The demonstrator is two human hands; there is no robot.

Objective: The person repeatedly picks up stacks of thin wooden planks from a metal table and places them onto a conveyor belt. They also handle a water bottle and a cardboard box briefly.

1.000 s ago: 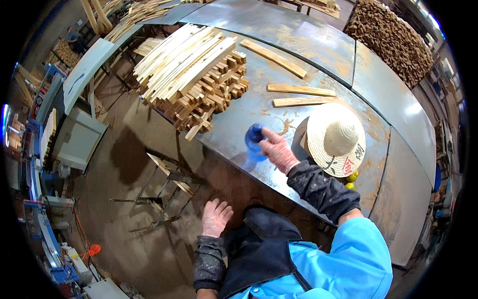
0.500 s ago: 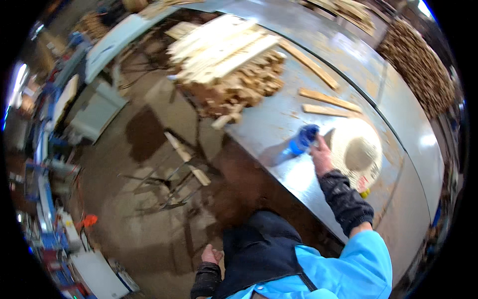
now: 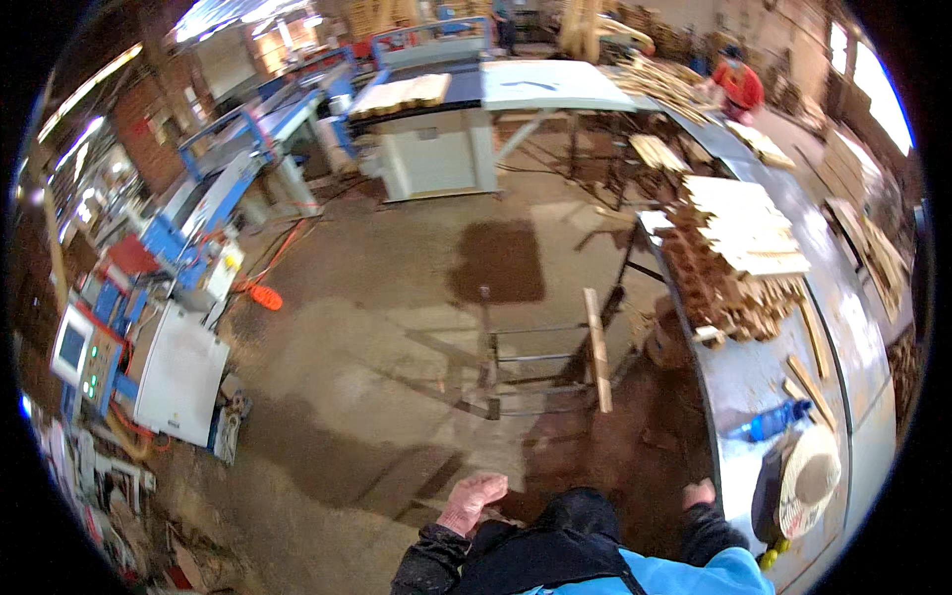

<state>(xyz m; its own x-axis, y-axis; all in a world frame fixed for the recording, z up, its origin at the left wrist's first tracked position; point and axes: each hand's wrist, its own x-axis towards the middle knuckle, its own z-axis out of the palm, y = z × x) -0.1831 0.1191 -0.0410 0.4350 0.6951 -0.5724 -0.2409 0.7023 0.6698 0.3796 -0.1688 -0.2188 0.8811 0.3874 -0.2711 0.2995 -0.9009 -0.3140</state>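
My left hand (image 3: 474, 501) is low in front of me, beside the black apron (image 3: 540, 560), its fingers curled together with nothing visible in them. On the other side my right hand (image 3: 699, 493) hangs by the near edge of the metal table (image 3: 734, 481), closed and without a visible object. A blue clear bottle (image 3: 769, 421) is on that table, beyond the right hand. Beside it sits a cream brimmed hat (image 3: 813, 479). Small yellow things (image 3: 773, 553) show near the hat.
A stack of wooden slats (image 3: 749, 233) covers the table's far part, with loose strips (image 3: 811, 392) nearer. A metal stand (image 3: 540, 357) bears one board (image 3: 598, 349) on the floor. Machinery with a control panel (image 3: 84, 347) stands left; a person in red (image 3: 739, 84) is far right.
My right hand has let go of the blue bottle and drawn back off the table to my side. The view has swung left and up, and my left hand has come forward.
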